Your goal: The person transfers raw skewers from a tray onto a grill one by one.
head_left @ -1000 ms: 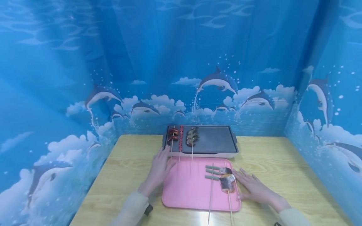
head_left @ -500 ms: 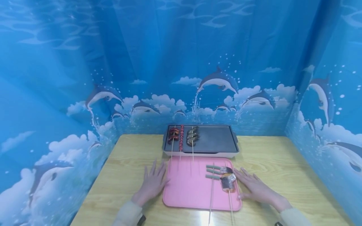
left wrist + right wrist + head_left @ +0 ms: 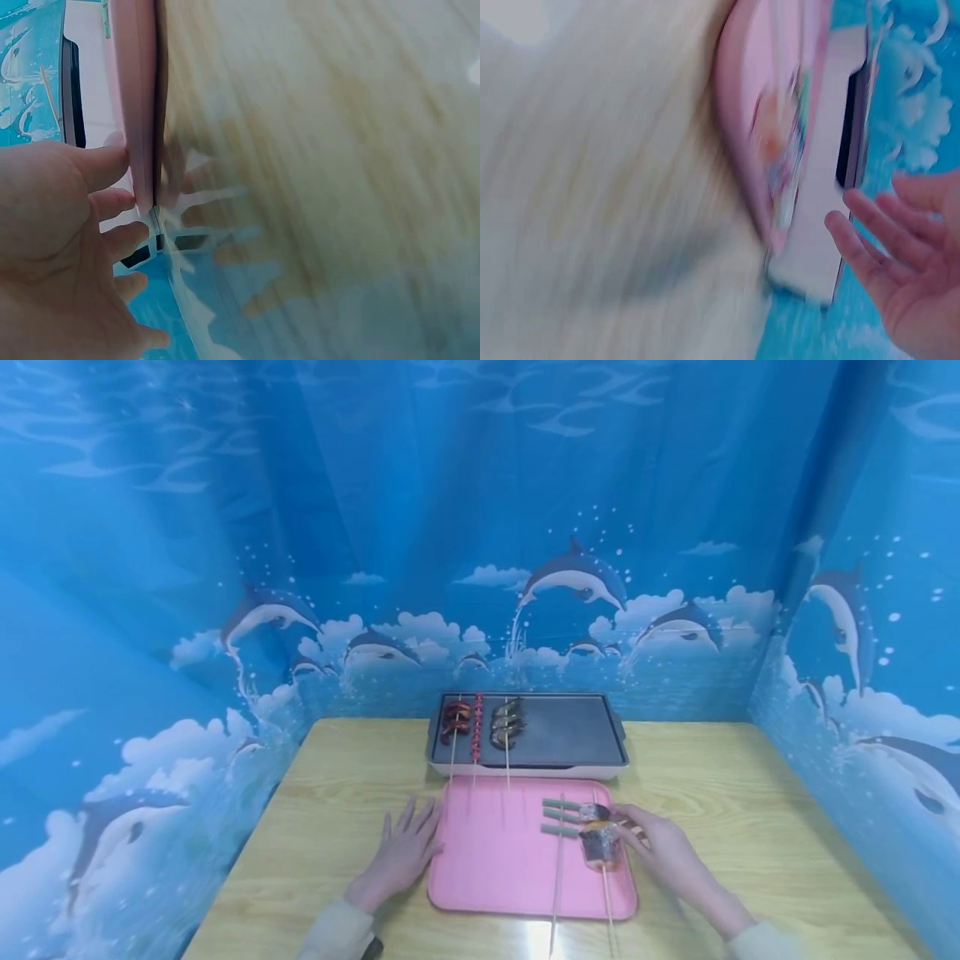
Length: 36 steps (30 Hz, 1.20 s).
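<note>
My left hand (image 3: 397,862) lies beside the left edge of a pink tray (image 3: 487,864), fingers spread. In the left wrist view its thumb and index fingertip meet the tray's side (image 3: 137,97). My right hand (image 3: 671,856) hovers at the tray's right edge, fingers bent loosely beside a skewer of silvery, browned chunks (image 3: 600,845). Nothing shows in its grasp in the right wrist view, where the fingers (image 3: 877,240) stand apart. Left of the chunk skewer lies another with several green sticks (image 3: 560,817) threaded across it. Both bare skewer ends reach past the tray's front edge.
Behind the tray stands a dark flat grill (image 3: 573,727). On its left half lie a skewer of dark reddish pieces (image 3: 457,718), a thin red one (image 3: 477,731) and one of shrimp (image 3: 507,724). A blue dolphin-print curtain (image 3: 480,568) encloses the wooden table (image 3: 697,777).
My left hand has drawn back from near the grill to the tray's left side. My right hand has lifted from beside the tray and moved inward to its right edge, fingers bending.
</note>
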### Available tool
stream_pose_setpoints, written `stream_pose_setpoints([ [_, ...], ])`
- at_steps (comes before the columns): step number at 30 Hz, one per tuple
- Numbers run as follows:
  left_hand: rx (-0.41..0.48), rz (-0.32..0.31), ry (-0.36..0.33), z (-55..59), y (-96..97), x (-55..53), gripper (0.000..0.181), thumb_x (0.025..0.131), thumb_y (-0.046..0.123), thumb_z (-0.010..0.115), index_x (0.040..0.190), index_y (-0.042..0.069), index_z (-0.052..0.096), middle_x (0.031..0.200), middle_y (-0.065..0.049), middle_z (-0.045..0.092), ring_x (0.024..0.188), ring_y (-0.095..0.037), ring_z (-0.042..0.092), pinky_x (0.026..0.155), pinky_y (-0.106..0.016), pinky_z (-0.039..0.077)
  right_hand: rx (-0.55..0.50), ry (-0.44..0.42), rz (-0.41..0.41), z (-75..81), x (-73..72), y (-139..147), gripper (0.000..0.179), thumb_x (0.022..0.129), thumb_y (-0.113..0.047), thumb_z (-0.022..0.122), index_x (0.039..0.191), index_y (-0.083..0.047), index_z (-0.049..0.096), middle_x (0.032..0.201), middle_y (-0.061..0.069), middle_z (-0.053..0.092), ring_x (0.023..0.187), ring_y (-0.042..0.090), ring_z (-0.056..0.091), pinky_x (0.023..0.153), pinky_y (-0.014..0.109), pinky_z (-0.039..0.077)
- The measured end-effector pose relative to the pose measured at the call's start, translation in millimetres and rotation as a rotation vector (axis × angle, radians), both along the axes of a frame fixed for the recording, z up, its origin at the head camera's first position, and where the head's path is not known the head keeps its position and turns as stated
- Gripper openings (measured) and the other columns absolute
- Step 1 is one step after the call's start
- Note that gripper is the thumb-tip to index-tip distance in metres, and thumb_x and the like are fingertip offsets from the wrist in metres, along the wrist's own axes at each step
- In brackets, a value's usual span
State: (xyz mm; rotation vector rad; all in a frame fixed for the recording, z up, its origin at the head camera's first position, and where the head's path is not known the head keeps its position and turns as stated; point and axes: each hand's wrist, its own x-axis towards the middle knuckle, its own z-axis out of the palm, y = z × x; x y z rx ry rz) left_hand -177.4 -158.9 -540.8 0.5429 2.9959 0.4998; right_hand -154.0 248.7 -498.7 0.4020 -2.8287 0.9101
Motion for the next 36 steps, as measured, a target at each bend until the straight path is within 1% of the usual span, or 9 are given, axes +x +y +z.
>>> stream_pose_setpoints([
  [3,0.002,-0.004,0.004,0.4,-0.2,-0.3,0.058,0.106,0.035,0.049,0.155,0.005,0.039,0.162,-0.018,0.032,0.151,-0.047,0.018,0.115,-0.077,0.010,-0.174,-0.141,-0.043,2.5,4.5,-19,0.028,0.098,-0.011,0.066,0.125,-0.003,0.065,0.100,0.009,0.074,0.077,0.019,0.072,0.063,0.027,0.061],
  [6,0.009,-0.011,0.012,0.1,-0.2,0.2,0.058,0.105,0.034,0.051,0.154,0.004,0.040,0.162,-0.019,0.032,0.151,-0.047,0.018,0.115,-0.077,0.010,-0.307,-0.242,-0.043,-1.9,9.5,-35,0.028,0.098,-0.008,0.064,0.123,0.002,0.064,0.094,0.011,0.073,0.069,0.017,0.071,0.058,0.025,0.060],
  [12,0.040,-0.024,0.028,0.1,0.3,1.8,0.057,0.104,0.030,0.053,0.153,0.002,0.041,0.160,-0.023,0.033,0.150,-0.049,0.018,0.115,-0.077,0.010,-0.383,-0.304,-0.036,-15.7,17.7,-58,0.026,0.094,-0.007,0.068,0.114,0.008,0.065,0.084,0.011,0.073,0.065,0.017,0.070,0.055,0.025,0.059],
  [17,0.059,-0.029,0.037,2.1,1.2,2.5,0.056,0.104,0.028,0.053,0.151,0.000,0.042,0.159,-0.026,0.033,0.149,-0.050,0.019,0.114,-0.078,0.010,-0.450,-0.432,0.016,-26.2,21.5,-67,0.032,0.095,-0.009,0.067,0.113,0.016,0.061,0.082,0.012,0.073,0.065,0.022,0.070,0.056,0.029,0.061],
  [20,0.062,-0.029,0.035,2.8,1.5,2.7,0.056,0.104,0.028,0.053,0.151,-0.001,0.042,0.159,-0.026,0.033,0.150,-0.050,0.018,0.115,-0.077,0.010,-0.468,-0.441,0.026,-31.2,22.0,-71,0.037,0.093,-0.012,0.070,0.113,0.017,0.061,0.081,0.013,0.073,0.065,0.022,0.070,0.055,0.030,0.061],
  [24,0.070,-0.031,0.031,4.0,2.4,3.2,0.056,0.104,0.027,0.053,0.151,-0.001,0.041,0.159,-0.026,0.033,0.150,-0.050,0.018,0.115,-0.077,0.011,-0.442,-0.403,0.007,-35.8,21.4,-76,0.039,0.088,-0.011,0.075,0.112,0.017,0.062,0.079,0.011,0.073,0.063,0.020,0.069,0.054,0.028,0.060],
  [31,0.086,-0.022,0.014,6.7,5.5,3.7,0.057,0.102,0.023,0.056,0.151,-0.002,0.042,0.159,-0.026,0.034,0.150,-0.050,0.018,0.116,-0.076,0.009,-0.432,-0.408,-0.032,-35.5,20.8,-78,0.034,0.083,-0.005,0.077,0.109,0.013,0.063,0.077,0.007,0.072,0.061,0.018,0.068,0.057,0.027,0.060],
  [33,0.089,-0.019,0.011,7.6,5.6,4.2,0.056,0.103,0.022,0.056,0.151,-0.002,0.042,0.159,-0.027,0.033,0.150,-0.050,0.018,0.116,-0.076,0.009,-0.439,-0.412,-0.023,-34.3,21.1,-77,0.035,0.084,-0.004,0.076,0.110,0.013,0.063,0.079,0.006,0.071,0.063,0.018,0.067,0.057,0.027,0.060],
  [36,0.095,-0.016,0.011,8.8,5.0,4.4,0.056,0.102,0.022,0.057,0.150,-0.003,0.043,0.159,-0.027,0.034,0.149,-0.050,0.019,0.115,-0.076,0.010,-0.496,-0.435,0.024,-30.5,22.2,-74,0.037,0.085,0.000,0.073,0.114,0.017,0.059,0.083,0.010,0.070,0.067,0.021,0.068,0.058,0.029,0.061],
])
